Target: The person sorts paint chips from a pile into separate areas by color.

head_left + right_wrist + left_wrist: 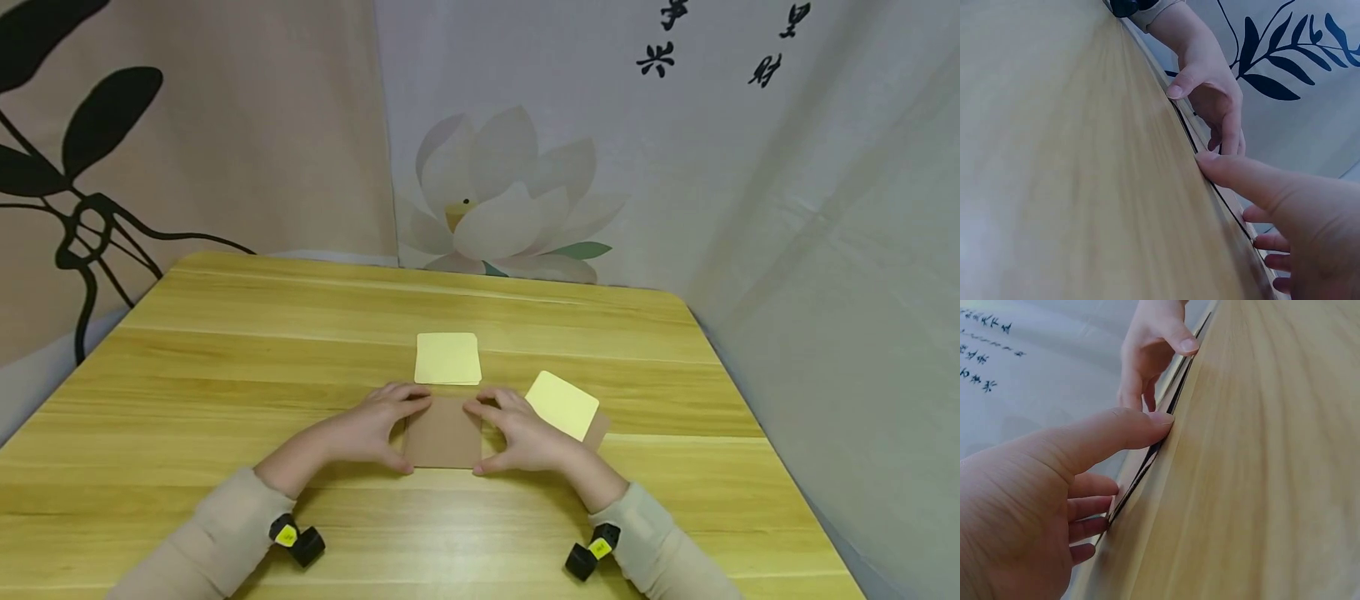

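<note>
A brown cardboard square lies flat on the wooden table in front of the person. My left hand holds its left side, thumb at the near corner and fingers at the far one. The right hand grips the right side the same way, as a mirror image. From the left wrist view, the left thumb sits at the near edge, where a thin dark gap shows along the layered cardboard. In the right wrist view the right thumb touches that same edge.
Just beyond the brown square lies a small stack of pale yellow square cards. To the right, another yellow card lies askew over a brown piece, partly behind the right hand. A printed curtain hangs behind the table.
</note>
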The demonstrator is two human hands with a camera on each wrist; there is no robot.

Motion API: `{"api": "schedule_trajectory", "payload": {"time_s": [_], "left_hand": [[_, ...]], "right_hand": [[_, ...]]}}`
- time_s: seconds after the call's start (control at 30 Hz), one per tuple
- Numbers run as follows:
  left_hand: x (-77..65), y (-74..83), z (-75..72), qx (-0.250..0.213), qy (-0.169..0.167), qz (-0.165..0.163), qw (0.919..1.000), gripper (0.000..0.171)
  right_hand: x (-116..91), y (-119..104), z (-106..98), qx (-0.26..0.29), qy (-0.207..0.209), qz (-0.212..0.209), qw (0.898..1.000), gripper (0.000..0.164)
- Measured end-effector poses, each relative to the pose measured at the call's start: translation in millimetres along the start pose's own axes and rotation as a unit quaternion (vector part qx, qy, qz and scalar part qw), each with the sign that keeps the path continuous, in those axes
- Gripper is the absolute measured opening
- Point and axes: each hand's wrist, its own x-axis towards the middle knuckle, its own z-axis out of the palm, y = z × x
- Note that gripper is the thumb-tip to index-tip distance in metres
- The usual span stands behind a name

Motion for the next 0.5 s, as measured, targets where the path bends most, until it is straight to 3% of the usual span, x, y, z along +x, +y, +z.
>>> {"api": "schedule_trajectory", "payload": {"time_s": [0.33,0.5], "left_hand": [[-0.4,0.1,-2.4,0.005,-0.003,0.001,1.0000,0.094],[2.8,2.1,-4.1,0.007,0.013,0.013,0.9998,0.094]], "right_hand": [[0.0,-1.6,-1.2,-0.013,-0.005,-0.007,1.000,0.086],[-5.6,-2.8,-6.1,0.009,-0.003,0.012,1.000,0.088]]}}
